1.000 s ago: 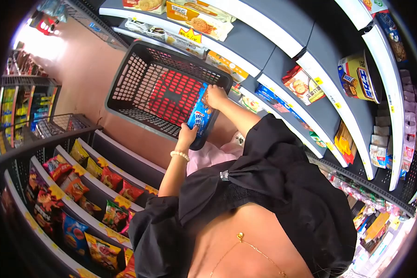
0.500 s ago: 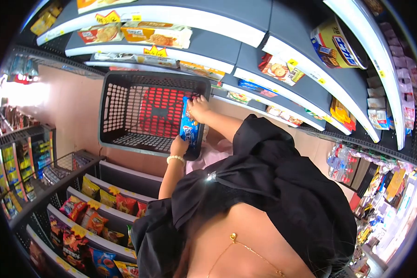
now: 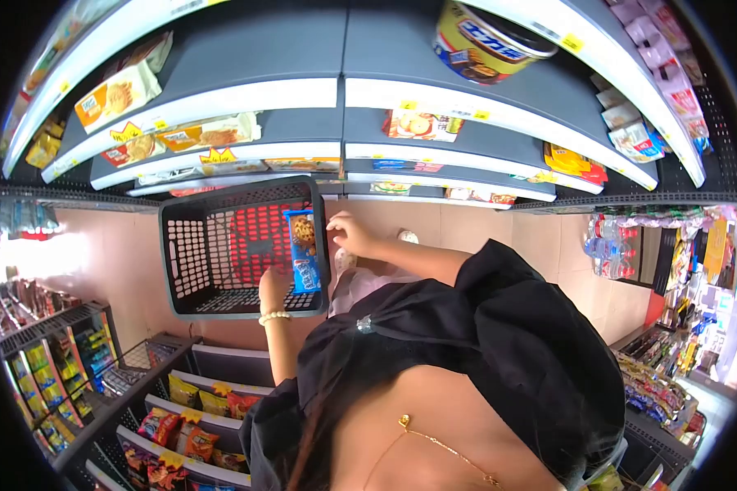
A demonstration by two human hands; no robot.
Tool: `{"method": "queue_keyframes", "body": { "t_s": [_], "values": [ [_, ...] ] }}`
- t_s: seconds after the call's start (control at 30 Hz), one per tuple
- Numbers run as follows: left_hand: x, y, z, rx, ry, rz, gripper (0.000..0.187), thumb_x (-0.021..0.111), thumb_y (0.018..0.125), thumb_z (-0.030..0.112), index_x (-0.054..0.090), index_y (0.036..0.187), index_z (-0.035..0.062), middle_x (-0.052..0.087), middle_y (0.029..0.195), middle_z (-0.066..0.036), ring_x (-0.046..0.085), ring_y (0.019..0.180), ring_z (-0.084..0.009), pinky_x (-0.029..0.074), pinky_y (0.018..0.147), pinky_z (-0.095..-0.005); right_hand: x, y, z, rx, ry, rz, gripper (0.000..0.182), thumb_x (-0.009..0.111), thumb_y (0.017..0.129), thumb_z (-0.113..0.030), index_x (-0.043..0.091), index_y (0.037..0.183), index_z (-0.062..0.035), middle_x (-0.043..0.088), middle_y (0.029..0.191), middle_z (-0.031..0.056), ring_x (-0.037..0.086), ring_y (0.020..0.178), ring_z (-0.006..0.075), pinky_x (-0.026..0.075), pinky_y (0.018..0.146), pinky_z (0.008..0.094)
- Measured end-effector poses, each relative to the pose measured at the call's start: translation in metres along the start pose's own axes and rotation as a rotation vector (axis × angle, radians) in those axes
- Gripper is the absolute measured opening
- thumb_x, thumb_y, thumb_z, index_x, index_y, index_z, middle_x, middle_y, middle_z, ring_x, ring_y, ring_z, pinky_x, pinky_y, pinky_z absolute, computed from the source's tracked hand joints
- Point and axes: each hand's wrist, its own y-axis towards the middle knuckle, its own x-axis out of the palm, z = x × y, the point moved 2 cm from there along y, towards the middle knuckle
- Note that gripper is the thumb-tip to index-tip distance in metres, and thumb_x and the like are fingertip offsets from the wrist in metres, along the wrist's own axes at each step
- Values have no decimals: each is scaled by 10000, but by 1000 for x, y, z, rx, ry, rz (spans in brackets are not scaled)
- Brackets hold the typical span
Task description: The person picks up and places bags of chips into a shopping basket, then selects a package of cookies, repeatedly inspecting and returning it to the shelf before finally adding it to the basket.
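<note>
A black plastic shopping basket (image 3: 315,221) with slotted walls and red showing through its grid is in front of me. Inside, against its right wall, leans a blue cookie pack (image 3: 305,252) with cookies pictured on it. My right hand (image 3: 352,233) is just outside the basket's right rim, empty, its fingers loosely bent and apart. Over the near side of the basket is my left hand (image 3: 274,286), with a beaded bracelet on the wrist. It is left of the pack and apart from it; its slightly blurred fingers look loosely extended, with nothing visible in them.
Shelves (image 3: 262,94) with boxed and packed biscuits curve across the far side, with a yellow tub (image 3: 487,45) on an upper one. Snack bags (image 3: 196,442) fill a rack at the lower left. Bottled drinks (image 3: 610,245) stand at right on the tiled floor (image 3: 467,233).
Both hands have let go of the cookie pack, which now rests in the basket. My right hand has moved out past the rim, my left hand leftward off the pack. The view has turned.
</note>
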Motion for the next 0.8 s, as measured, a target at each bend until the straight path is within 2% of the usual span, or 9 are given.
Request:
{"method": "queue_keyframes", "body": {
  "t_s": [0.07,0.17,0.23,0.37,0.5,0.57,0.63,0.7,0.8],
  "values": [
    [-20,8,23,-7,-10,-25,348,679,712,313,658,856,-3,646,811,-230,640,802,-355,495,701,-424,-32,-3,-7,44,109,45,187,631,774,-9,623,960,-12,637,981,124,640,850,183,507,747,299],
    [-45,24,71,58,-55,-140,268,684,725,228,652,853,-6,653,792,-186,640,740,-286,499,667,-374,-88,-9,-24,-15,217,187,88,646,766,-5,640,853,12,669,772,102,643,686,150,505,625,293],
    [-68,32,112,235,-63,-208,187,674,735,116,644,870,-9,655,761,-135,632,653,-182,503,614,-310,-127,-16,-46,12,266,159,71,647,775,-15,640,839,16,678,768,94,645,678,131,501,610,264],
    [-137,20,236,508,-282,-320,135,658,764,76,613,827,-34,645,781,-150,622,729,-232,486,699,-333,-201,-36,-116,-58,296,153,47,648,792,-12,643,832,13,657,740,58,616,644,105,492,595,245],
    [-199,3,337,969,-427,-316,106,579,832,14,614,921,-31,659,919,-115,601,849,-140,479,763,-297,-275,-74,-203,-286,92,251,88,635,823,-51,650,864,26,652,765,75,604,705,103,475,631,248],
    [-235,-11,379,1055,-532,-420,165,551,838,-13,619,989,-17,644,1053,-79,584,959,-123,472,846,-290,-318,-97,-245,-579,-181,420,89,622,847,-66,661,869,11,655,792,70,615,747,124,492,700,270],
    [-263,-17,417,1208,-596,-332,164,558,846,-11,619,999,-17,643,1056,-81,583,973,-119,473,861,-285,-353,-110,-276,-673,-154,551,133,604,867,-98,659,876,22,658,816,68,607,779,122,478,739,272],
    [-284,-22,457,1266,-578,-167,171,541,852,-7,600,1013,-14,609,1110,-129,552,1094,-200,413,964,-325,-391,-106,-306,-756,-339,754,146,624,843,-130,665,906,-6,660,852,98,609,770,153,472,720,274],
    [-305,-6,520,1346,-611,108,257,568,859,53,572,1108,-10,606,1122,-138,556,1094,-195,416,953,-304,-447,-66,-331,-756,-469,814,293,630,832,-221,634,1031,-6,656,968,150,628,891,213,478,797,307]
  ]
}}
